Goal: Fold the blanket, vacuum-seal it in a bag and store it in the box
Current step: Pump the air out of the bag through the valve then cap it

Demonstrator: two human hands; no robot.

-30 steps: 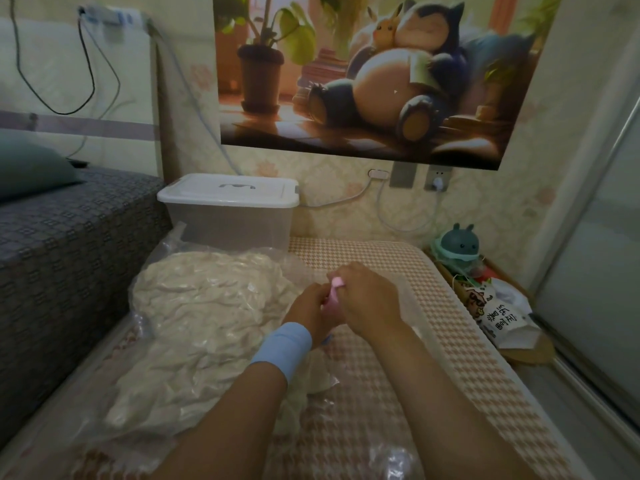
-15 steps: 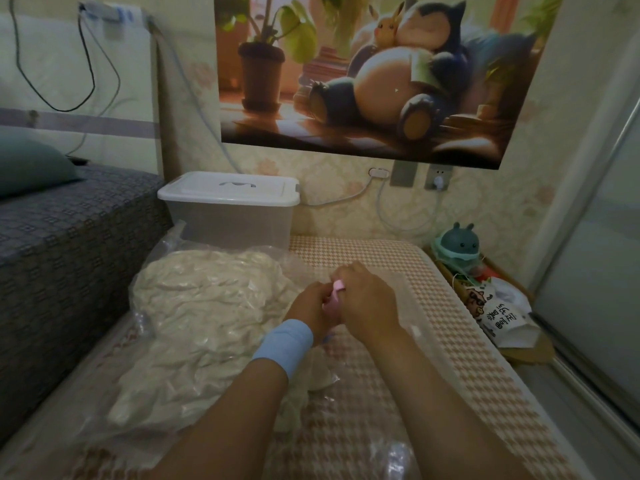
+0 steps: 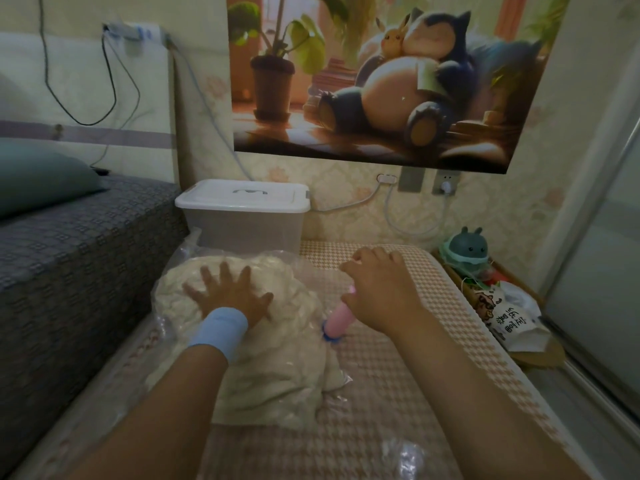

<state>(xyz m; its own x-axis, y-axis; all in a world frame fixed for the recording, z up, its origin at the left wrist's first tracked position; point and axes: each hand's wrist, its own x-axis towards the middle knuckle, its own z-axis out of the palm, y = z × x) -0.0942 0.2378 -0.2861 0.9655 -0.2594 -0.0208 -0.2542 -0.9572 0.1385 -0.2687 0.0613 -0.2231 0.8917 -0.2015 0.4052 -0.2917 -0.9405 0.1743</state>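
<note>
The cream blanket (image 3: 263, 368) lies crumpled inside a clear plastic bag (image 3: 183, 251), flat on a checked mat (image 3: 398, 393), filling the picture's middle and reaching toward 7 o'clock. The left hand (image 3: 228, 292) rests flat on the upper part of the bundle, fingers straight and spread wide, pressing down through the plastic; a light blue wristband (image 3: 220, 329) sits on its wrist. At 3 o'clock from that hand, a pink pump (image 3: 341, 318) stands tilted on a blue valve (image 3: 327, 336) at the bag's right edge. The right hand (image 3: 377, 289) is closed round the upper part of the pump, fingers curled over it.

At 12 o'clock from the bag, touching its far edge, stands the clear box (image 3: 242, 230) with its white lid (image 3: 242, 199) on. A grey patterned bed (image 3: 69, 254) runs along at 9 o'clock, with a green pillow (image 3: 41, 174) on it. On the wall at 12 o'clock hangs a cartoon poster (image 3: 381, 81), with wall sockets (image 3: 446, 183) just below. At 3 o'clock, beside the mat, sit a round green toy (image 3: 465, 249) and a white printed packet (image 3: 509, 320).
</note>
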